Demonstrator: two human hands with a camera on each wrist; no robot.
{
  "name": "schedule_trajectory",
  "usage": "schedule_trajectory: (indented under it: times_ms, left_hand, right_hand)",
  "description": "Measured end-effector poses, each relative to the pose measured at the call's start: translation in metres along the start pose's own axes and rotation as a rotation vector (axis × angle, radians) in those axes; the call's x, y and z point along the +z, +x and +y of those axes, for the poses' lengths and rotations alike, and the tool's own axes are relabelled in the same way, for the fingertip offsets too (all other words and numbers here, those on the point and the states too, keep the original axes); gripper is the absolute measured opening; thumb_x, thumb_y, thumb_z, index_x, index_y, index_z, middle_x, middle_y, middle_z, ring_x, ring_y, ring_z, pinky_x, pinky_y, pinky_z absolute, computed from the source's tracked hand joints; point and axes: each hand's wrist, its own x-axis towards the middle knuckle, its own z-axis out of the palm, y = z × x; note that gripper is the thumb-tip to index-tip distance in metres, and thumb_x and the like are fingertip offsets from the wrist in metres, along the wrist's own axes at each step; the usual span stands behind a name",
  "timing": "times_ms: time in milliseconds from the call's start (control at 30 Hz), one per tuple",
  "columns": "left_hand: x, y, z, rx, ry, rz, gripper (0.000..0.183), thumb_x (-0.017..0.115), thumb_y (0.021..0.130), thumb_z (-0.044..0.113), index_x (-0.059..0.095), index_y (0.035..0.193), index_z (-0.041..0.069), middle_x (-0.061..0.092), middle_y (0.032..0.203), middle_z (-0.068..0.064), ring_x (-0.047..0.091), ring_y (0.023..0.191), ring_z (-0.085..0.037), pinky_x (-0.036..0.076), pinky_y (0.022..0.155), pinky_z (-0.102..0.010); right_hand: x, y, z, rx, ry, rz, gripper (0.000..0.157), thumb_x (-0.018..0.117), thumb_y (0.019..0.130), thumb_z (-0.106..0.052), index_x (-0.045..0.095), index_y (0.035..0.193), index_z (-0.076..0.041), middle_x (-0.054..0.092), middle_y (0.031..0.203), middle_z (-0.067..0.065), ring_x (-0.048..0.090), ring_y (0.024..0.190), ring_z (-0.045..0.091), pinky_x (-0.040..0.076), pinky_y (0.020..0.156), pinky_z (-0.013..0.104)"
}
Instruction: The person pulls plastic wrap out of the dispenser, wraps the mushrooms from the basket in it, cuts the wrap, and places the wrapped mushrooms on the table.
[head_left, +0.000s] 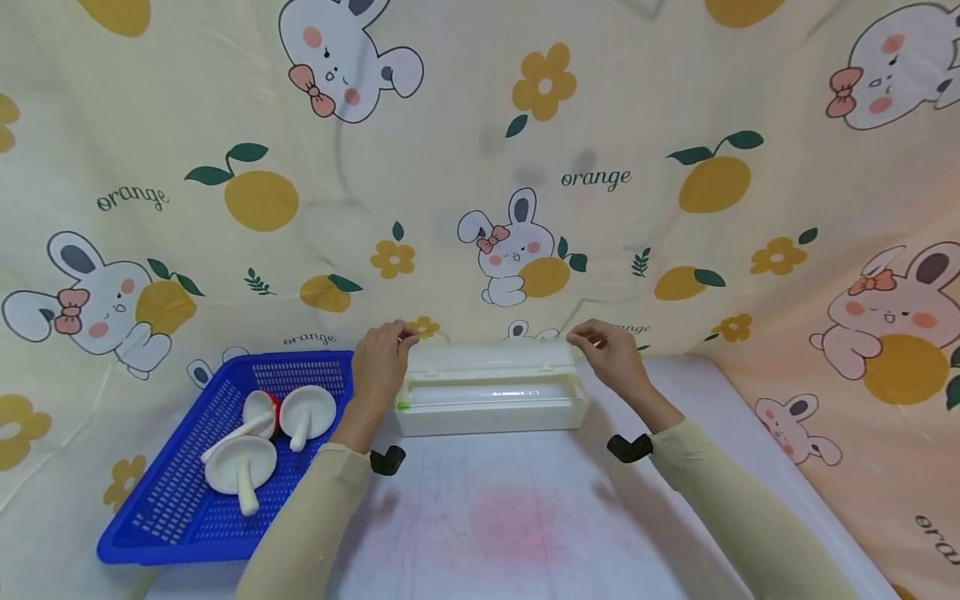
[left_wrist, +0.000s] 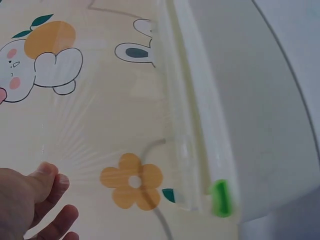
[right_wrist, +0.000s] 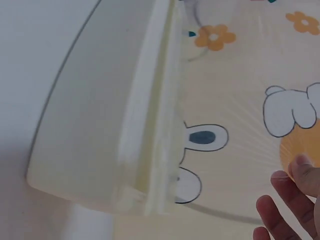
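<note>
Both the left hand (head_left: 381,360) and the right hand (head_left: 613,357), apart near the back edge of the table (head_left: 450,500), pinch film (left_wrist: 82,125) too clear to trace beside the white dispenser (head_left: 491,421).

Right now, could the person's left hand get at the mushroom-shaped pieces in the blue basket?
Probably yes, once free: the left hand is beside the blue basket, whose open top leaves the mushroom-shaped pieces uncovered. For now, though, that hand seems to pinch clear film.
</note>
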Motion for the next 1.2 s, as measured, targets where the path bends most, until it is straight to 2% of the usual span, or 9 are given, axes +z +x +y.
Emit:
schedule_trajectory:
  times_ms: [233, 433, 667, 967, 1200]
  left_hand:
    - [-0.008, 0.01, 0.005, 0.039, -0.01, 0.024, 0.017, 0.07, 0.106, 0.025, 0.076, 0.112, 0.011, 0.079, 0.105, -0.009, 0.069, 0.095, -0.032, 0.053, 0.083, -0.049]
    - [-0.016, 0.016, 0.01, 0.03, -0.012, 0.005, 0.018, 0.068, 0.107, 0.026, 0.075, 0.114, 0.011, 0.078, 0.107, -0.01, 0.068, 0.097, -0.032, 0.053, 0.087, -0.048]
    - [-0.027, 0.023, 0.019, 0.034, -0.013, 0.035, 0.019, 0.068, 0.107, 0.026, 0.075, 0.115, 0.011, 0.078, 0.108, -0.01, 0.067, 0.1, -0.033, 0.053, 0.089, -0.049]
    - [-0.035, 0.029, 0.025, 0.036, -0.032, 0.073, 0.02, 0.066, 0.108, 0.028, 0.074, 0.116, 0.012, 0.077, 0.109, -0.009, 0.066, 0.1, -0.032, 0.053, 0.088, -0.048]
    - [-0.042, 0.033, 0.032, 0.057, -0.05, 0.127, 0.018, 0.066, 0.108, 0.027, 0.074, 0.114, 0.012, 0.075, 0.106, -0.009, 0.065, 0.099, -0.031, 0.053, 0.087, -0.049]
  right_hand:
    - [-0.008, 0.008, -0.005, -0.032, 0.01, 0.02, 0.013, 0.076, 0.102, -0.018, 0.079, 0.108, -0.006, 0.079, 0.102, 0.01, 0.071, 0.092, 0.028, 0.054, 0.082, 0.038]
    - [-0.015, 0.014, -0.011, -0.037, 0.021, 0.032, 0.014, 0.077, 0.101, -0.019, 0.08, 0.108, -0.007, 0.079, 0.104, 0.01, 0.07, 0.092, 0.027, 0.052, 0.081, 0.031]
    - [-0.023, 0.021, -0.019, -0.066, 0.035, 0.076, 0.013, 0.078, 0.1, -0.017, 0.08, 0.106, -0.006, 0.079, 0.106, 0.011, 0.071, 0.09, 0.025, 0.05, 0.077, 0.021]
    - [-0.033, 0.026, -0.028, -0.079, 0.04, 0.092, 0.015, 0.077, 0.102, -0.019, 0.08, 0.11, -0.007, 0.079, 0.102, 0.009, 0.067, 0.09, 0.022, 0.048, 0.079, 0.02]
    - [-0.041, 0.03, -0.039, -0.11, 0.058, 0.125, 0.014, 0.077, 0.102, -0.016, 0.079, 0.109, -0.004, 0.078, 0.101, 0.012, 0.065, 0.089, 0.02, 0.05, 0.081, 0.028]
